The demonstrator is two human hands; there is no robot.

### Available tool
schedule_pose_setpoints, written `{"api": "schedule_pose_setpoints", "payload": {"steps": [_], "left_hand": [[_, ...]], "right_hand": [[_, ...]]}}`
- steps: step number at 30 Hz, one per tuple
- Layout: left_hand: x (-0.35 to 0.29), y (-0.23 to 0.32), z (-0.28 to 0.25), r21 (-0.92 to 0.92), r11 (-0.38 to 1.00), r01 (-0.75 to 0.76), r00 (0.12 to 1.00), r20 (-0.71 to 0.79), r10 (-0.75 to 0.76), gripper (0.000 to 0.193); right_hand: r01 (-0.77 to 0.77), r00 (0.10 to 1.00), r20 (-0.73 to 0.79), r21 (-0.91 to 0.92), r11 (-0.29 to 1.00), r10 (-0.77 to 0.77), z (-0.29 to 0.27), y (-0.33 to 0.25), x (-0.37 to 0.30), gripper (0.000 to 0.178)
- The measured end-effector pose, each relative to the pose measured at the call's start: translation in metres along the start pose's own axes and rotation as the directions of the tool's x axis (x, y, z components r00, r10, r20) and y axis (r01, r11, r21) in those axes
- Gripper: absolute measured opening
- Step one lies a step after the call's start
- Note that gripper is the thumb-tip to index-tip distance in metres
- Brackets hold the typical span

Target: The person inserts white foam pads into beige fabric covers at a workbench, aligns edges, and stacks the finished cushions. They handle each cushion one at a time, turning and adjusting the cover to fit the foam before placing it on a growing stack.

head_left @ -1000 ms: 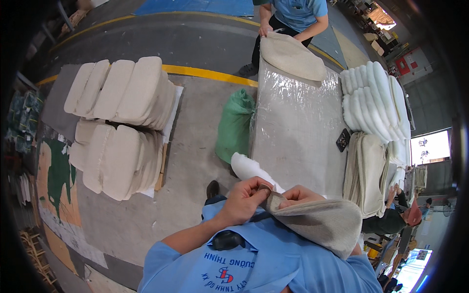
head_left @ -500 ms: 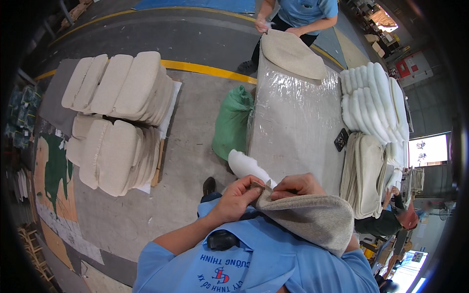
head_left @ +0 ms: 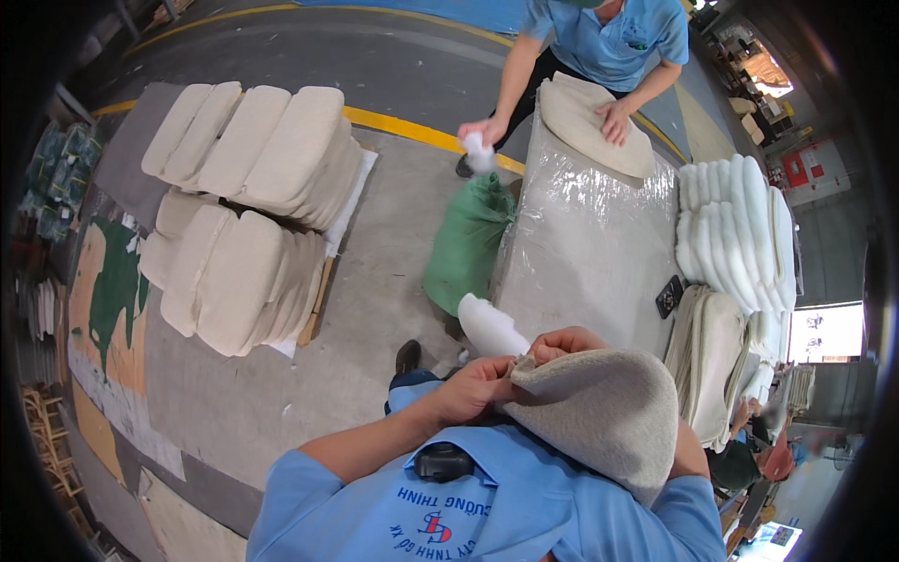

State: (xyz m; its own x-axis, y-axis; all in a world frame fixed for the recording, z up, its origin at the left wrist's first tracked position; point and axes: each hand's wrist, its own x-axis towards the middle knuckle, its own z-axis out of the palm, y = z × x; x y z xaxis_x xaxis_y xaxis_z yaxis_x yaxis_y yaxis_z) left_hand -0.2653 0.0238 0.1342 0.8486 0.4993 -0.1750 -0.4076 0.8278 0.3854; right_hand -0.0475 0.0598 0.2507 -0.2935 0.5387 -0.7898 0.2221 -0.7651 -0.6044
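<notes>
A beige fabric cushion cover [head_left: 599,412] is held up close to my chest, its broad side tilted up and covering part of my right arm. My left hand [head_left: 475,388] pinches its edge at the left corner. Close beside it, my right hand [head_left: 565,344] grips the same edge from the far side, with its fingertips partly hidden behind the fabric. A piece of white wadding [head_left: 492,326] lies just beyond my hands at the table's near left corner.
Across the plastic-covered table [head_left: 590,234], a co-worker rests one hand on a beige cushion [head_left: 595,126] and holds white stuffing [head_left: 479,152] over a green sack [head_left: 468,244]. White pads [head_left: 735,225] and beige covers [head_left: 707,356] line the right side. Cushion stacks [head_left: 290,159] stand left.
The cushion cover has tipped up, and my hands have shifted slightly along its edge. The co-worker's one hand has swung left with white stuffing; the other now lies on the cushion.
</notes>
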Motion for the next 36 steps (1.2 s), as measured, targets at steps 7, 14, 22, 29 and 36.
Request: {"api": "schedule_pose_setpoints", "payload": {"steps": [7, 14, 22, 29, 36], "left_hand": [[-0.01, 0.007, 0.003, -0.269, 0.958, -0.096, 0.974, -0.222, 0.036, 0.02], [0.005, 0.001, -0.021, -0.114, 0.925, -0.363, 0.842, -0.466, 0.273, 0.019], [0.048, 0.002, -0.062, 0.424, 0.889, -0.173, 0.51, -0.734, 0.449, 0.025], [0.082, -0.029, -0.113, 0.723, 0.69, -0.027, 0.309, -0.651, 0.694, 0.031], [0.08, -0.029, -0.119, 0.774, 0.63, 0.062, 0.272, -0.621, 0.735, 0.031]], "right_hand": [[0.062, 0.966, 0.255, -0.059, 0.996, -0.045, -0.007, -0.018, 0.024, 0.035], [0.218, 0.973, 0.159, -0.395, 0.892, -0.168, -0.017, -0.017, 0.084, 0.033], [0.254, 0.962, 0.033, -0.463, 0.849, -0.269, -0.023, -0.01, 0.144, 0.028], [0.418, 0.897, 0.251, -0.214, 0.883, -0.364, -0.041, 0.006, 0.174, 0.026], [0.392, 0.888, 0.199, 0.145, 0.908, -0.415, -0.028, 0.041, 0.166, 0.03]]}}
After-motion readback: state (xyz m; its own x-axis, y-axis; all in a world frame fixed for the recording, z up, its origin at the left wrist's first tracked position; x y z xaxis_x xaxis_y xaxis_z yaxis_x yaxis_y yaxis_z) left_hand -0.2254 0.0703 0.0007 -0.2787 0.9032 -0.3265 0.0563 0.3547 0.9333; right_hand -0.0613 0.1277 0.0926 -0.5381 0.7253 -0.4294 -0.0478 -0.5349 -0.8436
